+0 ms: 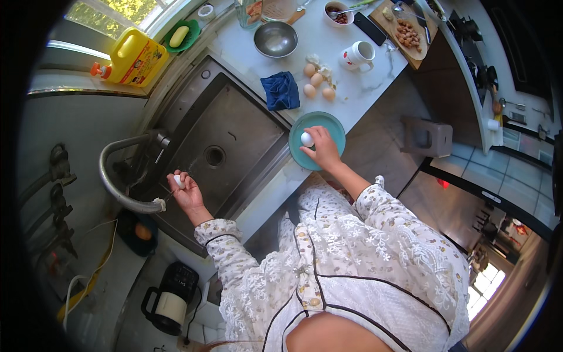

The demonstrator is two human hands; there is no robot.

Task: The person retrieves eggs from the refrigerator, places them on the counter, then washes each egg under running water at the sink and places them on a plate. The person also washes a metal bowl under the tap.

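My left hand [187, 193] is over the near left part of the steel sink [237, 119], close to the faucet spout [160, 204]. Its fingers are curled round a white peeled egg [179, 181]. At the counter's edge, my right hand [323, 147] grips a second white egg [307, 139] between thumb and fingers, over a teal plate [330, 121]. Whether that egg touches the plate I cannot tell. Beyond the plate lie several brown eggs [316, 79] beside bits of eggshell [324, 70].
A folded blue cloth [280, 91] lies by the sink. Farther back are a steel bowl [276, 39], a white mug [357, 55], a phone [370, 28] and a cutting board [411, 55]. A yellow jug [136, 57] stands near the window. A plastic stool [426, 137] is on the floor.
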